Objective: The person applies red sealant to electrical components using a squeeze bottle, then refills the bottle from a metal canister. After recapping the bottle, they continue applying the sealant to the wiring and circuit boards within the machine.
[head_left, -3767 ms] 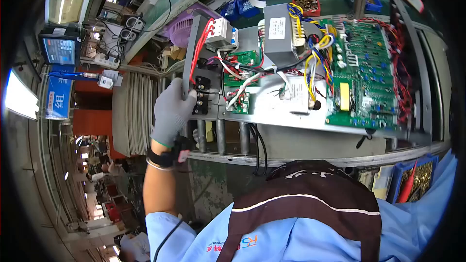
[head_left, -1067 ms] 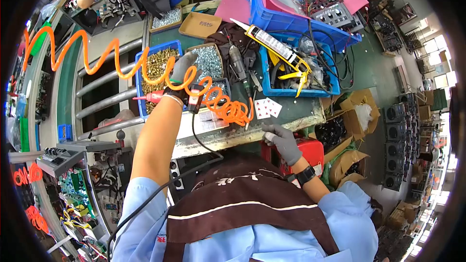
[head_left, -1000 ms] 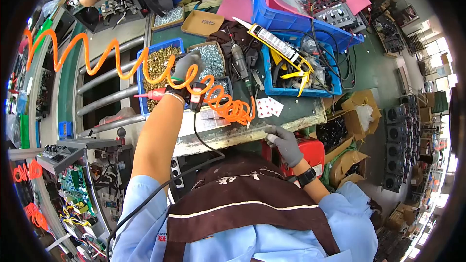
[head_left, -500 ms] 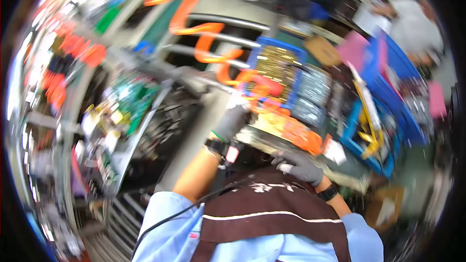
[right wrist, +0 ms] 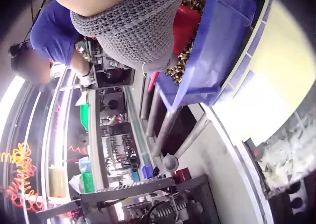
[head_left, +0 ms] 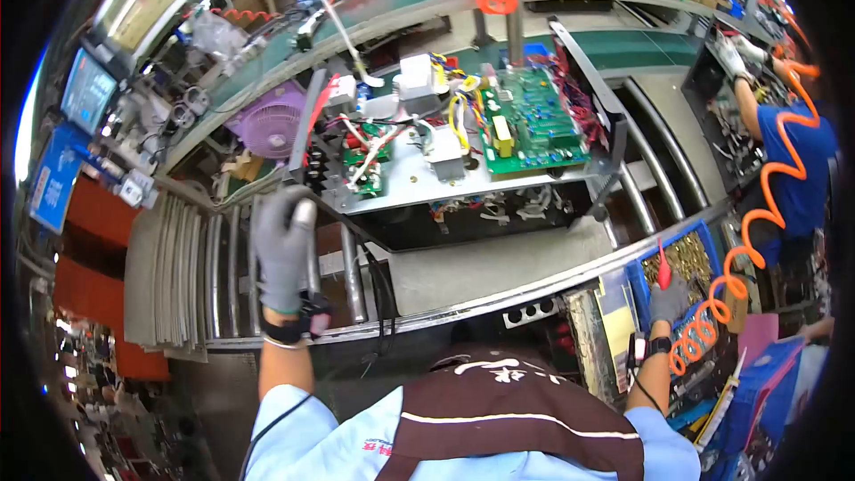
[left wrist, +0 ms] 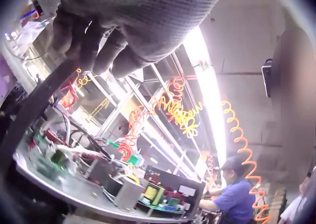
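My gloved left hand [head_left: 283, 245] is at the left end of an electronics chassis [head_left: 410, 191]. In the left wrist view its fingers [left wrist: 116, 51] curl over the end of the chassis's dark metal side bar [left wrist: 37, 100]. A green circuit board [head_left: 539, 116] and coloured wires sit on the chassis. My gloved right hand [head_left: 670, 298] is over a blue bin [head_left: 639, 289] of brass fasteners [head_left: 690, 258]. A red pointed tool [head_left: 664, 273] lies right at its fingers. In the right wrist view the glove [right wrist: 136, 31] hides the fingers; whether they grip the red tool I cannot tell.
Metal rollers [head_left: 353, 276] run under and beside the chassis. Stacked grey sheets [head_left: 165, 276] stand at left, a purple fan [head_left: 269, 120] behind. An orange coiled hose [head_left: 773, 187] hangs at right, near a person in blue [head_left: 797, 160] working on another unit.
The head view has swung from the bench of bins back to the chassis. My left hand has left the fastener bins for the chassis's left end; my right hand has moved to the blue bin.
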`<state>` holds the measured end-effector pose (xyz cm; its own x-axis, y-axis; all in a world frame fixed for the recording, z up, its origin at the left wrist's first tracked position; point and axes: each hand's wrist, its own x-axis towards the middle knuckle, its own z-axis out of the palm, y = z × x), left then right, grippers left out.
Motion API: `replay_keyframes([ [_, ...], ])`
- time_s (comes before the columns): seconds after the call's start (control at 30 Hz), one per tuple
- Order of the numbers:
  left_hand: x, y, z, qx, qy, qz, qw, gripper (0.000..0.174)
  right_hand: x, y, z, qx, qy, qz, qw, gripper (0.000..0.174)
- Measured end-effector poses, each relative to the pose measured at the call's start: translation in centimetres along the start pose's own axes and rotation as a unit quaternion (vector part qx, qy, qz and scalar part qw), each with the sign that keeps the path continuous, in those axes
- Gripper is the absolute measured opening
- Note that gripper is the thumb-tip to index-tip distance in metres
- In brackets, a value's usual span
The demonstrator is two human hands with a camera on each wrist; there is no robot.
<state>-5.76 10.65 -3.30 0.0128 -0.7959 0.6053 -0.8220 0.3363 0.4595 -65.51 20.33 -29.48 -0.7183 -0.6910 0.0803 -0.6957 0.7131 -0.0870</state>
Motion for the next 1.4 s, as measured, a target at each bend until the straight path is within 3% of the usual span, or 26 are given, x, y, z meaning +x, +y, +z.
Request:
replay_keyframes([
  [0.03,1.5,-1.0,-0.6,0.036,-0.008,0.011,0.999,0.022,-0.2,0.4,0.3,-0.014,0.010,-0.010,1.000,0.055],
  [0.07,3.1,-0.6,-1.0,0.113,-0.017,0.041,0.993,0.027,-0.4,-0.3,-1.6,0.034,-0.078,0.019,0.996,0.062],
  [0.1,4.4,-1.6,-0.5,0.063,-0.029,0.024,0.997,0.034,-1.0,0.6,0.4,0.077,0.040,-0.009,0.996,0.047],
  [0.13,6.9,-2.0,-0.7,0.194,-0.127,0.086,0.969,0.040,-1.8,1.3,1.1,0.079,0.196,-0.087,0.974,0.042],
  [0.2,10.1,-3.7,0.8,0.252,-0.217,0.089,0.939,0.045,-1.7,-0.1,-3.5,0.074,-0.050,-0.024,0.996,0.036],
  [0.23,11.2,-7.2,2.0,0.284,-0.197,0.165,0.924,0.046,-0.8,0.8,-0.8,0.047,-0.034,0.013,0.998,0.036],
  [0.27,12.0,-8.1,2.9,0.322,-0.165,0.233,0.903,0.048,-1.5,1.2,0.6,0.079,0.085,0.033,0.993,0.040],
  [0.33,13.8,-8.3,3.1,0.312,-0.271,0.177,0.893,0.046,-2.0,1.9,1.5,0.070,0.161,0.040,0.984,0.047],
  [0.37,14.7,-7.9,3.5,0.308,-0.308,0.154,0.887,0.043,-2.6,1.6,0.1,0.237,0.128,0.046,0.962,0.050],
  [0.43,15.8,-9.0,4.0,0.336,-0.331,0.165,0.866,0.042,-3.6,1.8,-0.6,0.481,0.093,0.015,0.872,0.046],
  [0.47,16.0,-9.2,4.0,0.370,-0.354,0.168,0.843,0.041,-4.7,0.8,-2.3,0.479,0.093,0.018,0.873,0.046],
  [0.53,16.1,-9.2,3.9,0.362,-0.355,0.156,0.848,0.043,-7.2,-1.2,-5.9,0.753,-0.062,0.064,0.652,0.039],
  [0.57,15.9,-9.6,3.8,0.288,-0.320,0.161,0.888,0.048,-8.0,-2.0,-6.5,0.811,-0.105,0.021,0.575,0.038],
  [0.67,15.8,-10.5,4.2,0.198,-0.269,0.172,0.927,0.058,-10.6,-5.2,-9.2,0.874,-0.165,0.070,0.451,0.039],
  [0.73,16.1,-10.3,3.9,0.182,-0.281,0.179,0.925,0.065,-11.4,-5.5,-9.0,0.843,-0.230,-0.037,0.484,0.052],
  [0.77,16.2,-9.6,3.7,0.180,-0.288,0.173,0.925,0.063,-12.4,-6.8,-10.7,0.832,-0.237,-0.011,0.502,0.060],
  [0.8,16.5,-11.0,3.8,0.149,-0.279,0.205,0.926,0.064,-13.0,-9.0,-12.7,0.802,-0.193,-0.011,0.566,0.061],
  [0.87,16.1,-9.2,3.1,0.099,-0.295,0.173,0.935,0.060,-12.7,-11.4,-14.4,0.772,-0.195,-0.064,0.602,0.063],
  [0.97,14.2,-7.4,1.3,-0.118,-0.349,-0.085,0.926,0.050,-12.3,-16.2,-16.1,0.763,-0.186,-0.112,0.609,0.065],
  [1.0,13.2,-7.4,0.8,-0.180,-0.337,0.000,0.924,0.049,-12.4,-18.5,-16.6,0.775,-0.167,-0.125,0.597,0.065],
  [1.07,11.2,-9.4,0.1,-0.179,-0.309,-0.036,0.933,0.048,-12.9,-22.5,-18.8,0.790,-0.201,-0.164,0.555,0.066],
  [1.1,10.3,-9.8,-0.2,-0.186,-0.278,0.058,0.941,0.055,-13.0,-24.6,-19.2,0.794,-0.219,-0.179,0.538,0.064],
  [1.2,6.7,-9.4,-0.6,-0.165,-0.244,0.106,0.950,0.101,-14.2,-31.6,-21.4,0.808,-0.221,-0.219,0.500,0.035],
  [1.27,4.8,-8.5,0.3,-0.096,-0.179,0.139,0.969,0.112,-14.9,-36.6,-22.7,0.812,-0.143,-0.282,0.491,0.033],
  [1.3,4.4,-8.6,0.7,-0.039,-0.143,0.151,0.977,0.109,-15.0,-38.3,-22.8,0.800,-0.168,-0.270,0.509,0.034],
  [1.4,4.4,-9.5,1.6,-0.006,-0.106,0.187,0.977,0.106,-15.6,-42.8,-23.3,0.742,-0.078,-0.318,0.585,0.034],
])
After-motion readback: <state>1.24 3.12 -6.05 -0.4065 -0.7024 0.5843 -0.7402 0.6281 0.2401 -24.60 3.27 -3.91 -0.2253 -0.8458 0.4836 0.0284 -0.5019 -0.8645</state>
